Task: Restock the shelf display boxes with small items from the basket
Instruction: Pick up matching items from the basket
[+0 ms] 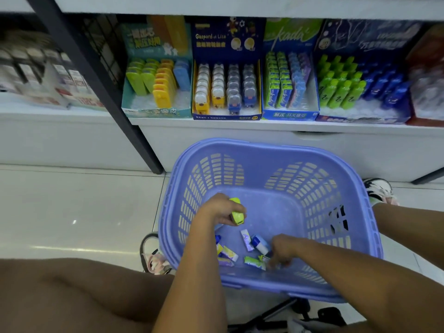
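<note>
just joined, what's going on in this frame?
A person has both hands inside a purple basket in front of the shelf. The left hand grips a lime-green item. The right hand has its fingers down among the small loose packets at the bottom; whether it holds one is unclear. The display boxes on the shelf are mostly stocked, with some gaps.

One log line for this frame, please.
phase: picking | left hand: holds lime-green item | right hand: reaching among packets on basket floor, grip unclear | display boxes: none touched
</note>
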`<action>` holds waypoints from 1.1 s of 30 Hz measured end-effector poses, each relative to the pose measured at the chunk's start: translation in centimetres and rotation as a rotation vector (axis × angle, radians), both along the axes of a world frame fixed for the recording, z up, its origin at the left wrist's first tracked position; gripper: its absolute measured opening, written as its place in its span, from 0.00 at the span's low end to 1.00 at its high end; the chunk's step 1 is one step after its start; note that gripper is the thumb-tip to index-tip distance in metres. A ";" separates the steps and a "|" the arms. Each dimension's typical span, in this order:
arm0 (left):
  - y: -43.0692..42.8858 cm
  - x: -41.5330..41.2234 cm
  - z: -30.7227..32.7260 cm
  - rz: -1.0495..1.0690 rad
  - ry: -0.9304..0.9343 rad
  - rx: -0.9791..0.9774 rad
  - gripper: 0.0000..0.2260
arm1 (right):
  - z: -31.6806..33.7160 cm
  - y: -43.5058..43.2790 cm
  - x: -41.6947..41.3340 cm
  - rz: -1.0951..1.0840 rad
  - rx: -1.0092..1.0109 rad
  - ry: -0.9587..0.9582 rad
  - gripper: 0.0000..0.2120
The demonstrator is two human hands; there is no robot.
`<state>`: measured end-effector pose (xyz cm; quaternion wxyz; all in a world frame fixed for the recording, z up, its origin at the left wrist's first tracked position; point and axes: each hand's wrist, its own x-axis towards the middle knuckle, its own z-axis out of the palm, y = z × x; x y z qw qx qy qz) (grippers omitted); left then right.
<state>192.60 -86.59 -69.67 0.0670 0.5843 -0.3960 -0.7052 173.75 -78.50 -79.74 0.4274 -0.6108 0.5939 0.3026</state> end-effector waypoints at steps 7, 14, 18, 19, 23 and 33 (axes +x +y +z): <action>-1.1 0.6 0.1 -0.016 -0.014 -0.071 0.06 | 1.4 -0.4 -0.4 0.196 -0.013 0.053 0.10; -2.2 1.0 1.4 -0.107 0.074 -0.009 0.06 | 9.2 -6.0 -1.1 -0.320 0.160 -0.381 0.04; -3.3 1.9 3.2 0.060 0.220 -0.047 0.05 | 14.8 -9.7 1.4 -0.421 -0.160 -0.609 0.02; -3.7 2.4 3.9 0.120 0.272 -0.069 0.05 | 15.9 -10.5 2.1 -0.391 -0.272 -0.601 0.02; -4.7 4.5 6.5 0.255 0.273 -0.228 0.04 | 19.2 -12.3 4.9 -0.461 -0.501 -0.718 0.07; -5.3 8.3 9.3 0.692 0.519 -0.381 0.08 | 26.2 -16.7 10.4 -0.394 -1.058 -0.856 0.08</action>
